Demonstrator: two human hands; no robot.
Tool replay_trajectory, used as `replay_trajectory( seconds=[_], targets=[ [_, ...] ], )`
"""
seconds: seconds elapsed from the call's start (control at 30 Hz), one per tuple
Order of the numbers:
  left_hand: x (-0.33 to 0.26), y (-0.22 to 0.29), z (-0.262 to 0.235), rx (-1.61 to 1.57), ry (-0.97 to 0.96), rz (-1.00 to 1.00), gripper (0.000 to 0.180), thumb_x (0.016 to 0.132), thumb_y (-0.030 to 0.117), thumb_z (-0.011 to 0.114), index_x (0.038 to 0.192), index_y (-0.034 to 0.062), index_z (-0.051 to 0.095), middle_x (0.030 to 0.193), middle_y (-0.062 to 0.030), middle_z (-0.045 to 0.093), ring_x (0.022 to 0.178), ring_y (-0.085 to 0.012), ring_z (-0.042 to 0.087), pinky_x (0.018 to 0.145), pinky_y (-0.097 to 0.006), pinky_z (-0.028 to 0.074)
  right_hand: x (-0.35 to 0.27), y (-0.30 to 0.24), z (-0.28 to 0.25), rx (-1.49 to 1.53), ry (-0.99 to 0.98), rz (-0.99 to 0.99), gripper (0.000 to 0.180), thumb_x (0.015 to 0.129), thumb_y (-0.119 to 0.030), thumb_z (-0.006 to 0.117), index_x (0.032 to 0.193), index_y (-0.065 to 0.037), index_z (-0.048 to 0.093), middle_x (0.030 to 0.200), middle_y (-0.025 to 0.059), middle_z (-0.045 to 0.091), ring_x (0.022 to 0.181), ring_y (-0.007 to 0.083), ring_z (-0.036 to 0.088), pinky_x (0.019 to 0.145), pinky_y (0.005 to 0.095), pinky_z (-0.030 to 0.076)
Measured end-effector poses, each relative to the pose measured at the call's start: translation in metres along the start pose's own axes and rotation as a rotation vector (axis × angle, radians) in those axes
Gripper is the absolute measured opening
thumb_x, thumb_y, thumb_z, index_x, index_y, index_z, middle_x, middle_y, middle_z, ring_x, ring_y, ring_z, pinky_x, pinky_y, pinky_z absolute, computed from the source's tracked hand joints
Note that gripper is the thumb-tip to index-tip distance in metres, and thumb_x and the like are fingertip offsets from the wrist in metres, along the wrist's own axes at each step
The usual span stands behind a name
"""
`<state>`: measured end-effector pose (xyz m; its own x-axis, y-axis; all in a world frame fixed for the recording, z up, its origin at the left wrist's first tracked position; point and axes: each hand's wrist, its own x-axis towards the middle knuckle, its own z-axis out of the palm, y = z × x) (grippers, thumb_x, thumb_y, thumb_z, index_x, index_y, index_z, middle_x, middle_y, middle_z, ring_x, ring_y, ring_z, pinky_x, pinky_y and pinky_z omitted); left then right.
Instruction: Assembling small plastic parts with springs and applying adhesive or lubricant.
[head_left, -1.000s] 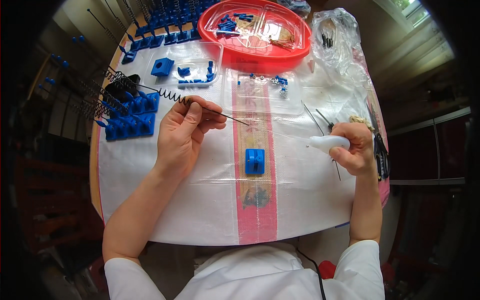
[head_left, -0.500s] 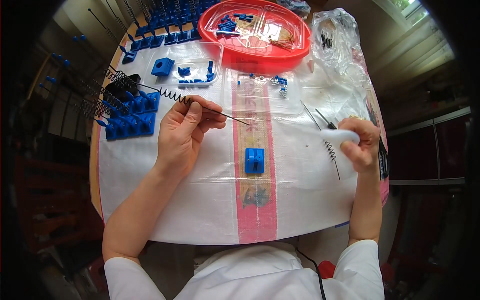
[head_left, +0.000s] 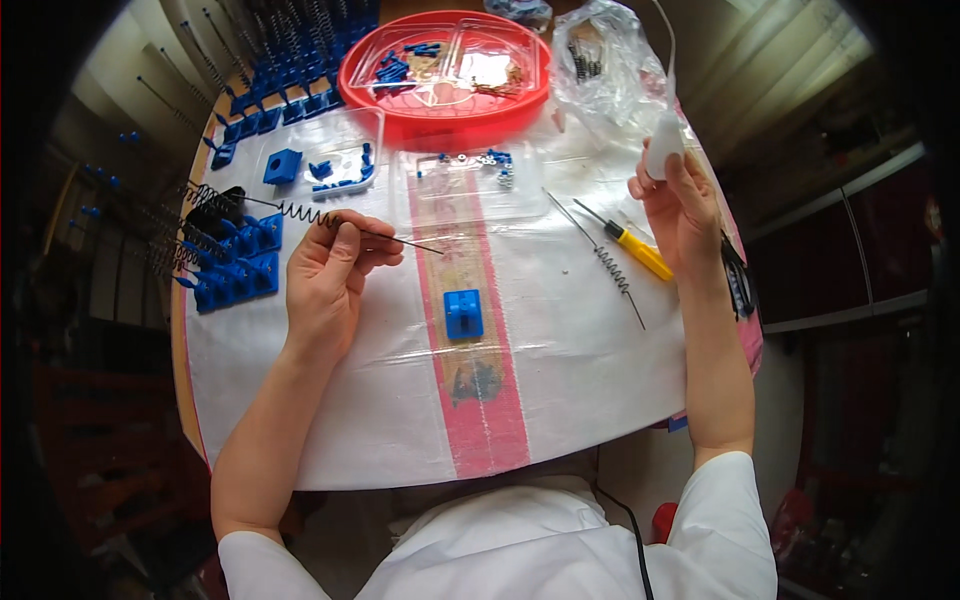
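Between the fingers and thumb of my left hand [head_left: 330, 265] is a black coil spring [head_left: 300, 212] with long straight ends, one pointing right over the table. My right hand [head_left: 680, 205] is raised at the right, closed around a white rounded bottle-like object [head_left: 662, 145] with a thin pale line running up from its top. A blue plastic block [head_left: 463, 315] stands on the pink-striped cloth between my forearms. Nearer my right hand lie a loose coil spring [head_left: 612, 268] and a yellow-and-black screwdriver [head_left: 640, 252].
At the left stand blue blocks with springs [head_left: 240, 275], and more such rows [head_left: 290, 100] behind. A red tray [head_left: 445, 118] and a clear bag [head_left: 610, 70] sit at the back. Clear trays [head_left: 400, 205] hold small blue pieces and rings.
My right hand has lifted the white object up and away from the table, uncovering the screwdriver's yellow handle. My left hand keeps its hold on the spring. The whole view has shifted.
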<state>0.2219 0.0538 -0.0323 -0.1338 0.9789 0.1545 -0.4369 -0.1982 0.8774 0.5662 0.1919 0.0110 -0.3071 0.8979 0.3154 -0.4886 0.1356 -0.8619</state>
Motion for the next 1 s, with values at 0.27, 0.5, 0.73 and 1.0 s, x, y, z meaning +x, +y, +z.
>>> replay_trajectory(
  seconds=[0.27,0.5,0.73,1.0],
  targets=[
    [-0.001,0.011,0.006,0.114,-0.050,0.082,0.017,0.103,0.015,0.049,0.107,0.0022,0.059,0.103,-0.0129,0.067,0.091,-0.0199,0.068,0.083,-0.033,0.056,0.009,0.003,-0.016,-0.143,0.102,0.003,0.025,0.093,-0.018,0.069,0.112,-0.004,0.062,0.099,0.0040,0.067,0.085,0.0122,0.062,0.077,0.0272,0.048],
    [-0.003,0.027,0.013,0.168,-0.084,0.148,0.017,0.103,0.015,0.049,0.107,0.0010,0.059,0.103,-0.0132,0.066,0.091,-0.0200,0.067,0.083,-0.034,0.055,0.027,0.002,-0.012,-0.649,0.037,0.036,0.024,0.090,-0.016,0.070,0.107,0.000,0.064,0.096,0.0050,0.071,0.086,0.0116,0.064,0.078,0.0275,0.048],
    [0.001,0.045,0.026,0.251,-0.126,0.173,0.018,0.103,0.015,0.049,0.107,0.0008,0.059,0.102,-0.0134,0.066,0.090,-0.0193,0.067,0.083,-0.033,0.055,0.029,0.017,-0.022,-1.153,0.040,0.114,0.023,0.085,-0.017,0.072,0.100,0.000,0.068,0.090,0.0082,0.070,0.081,0.0147,0.063,0.077,0.0292,0.049],
    [0.023,0.055,0.039,0.420,-0.163,0.245,0.018,0.102,0.016,0.051,0.106,0.0011,0.061,0.099,-0.0124,0.068,0.087,-0.0184,0.068,0.082,-0.033,0.055,0.030,0.015,-0.012,-1.292,0.074,0.198,0.026,0.083,-0.019,0.072,0.102,-0.003,0.069,0.093,0.0109,0.071,0.086,0.0221,0.067,0.080,0.0330,0.051]
  ],
)
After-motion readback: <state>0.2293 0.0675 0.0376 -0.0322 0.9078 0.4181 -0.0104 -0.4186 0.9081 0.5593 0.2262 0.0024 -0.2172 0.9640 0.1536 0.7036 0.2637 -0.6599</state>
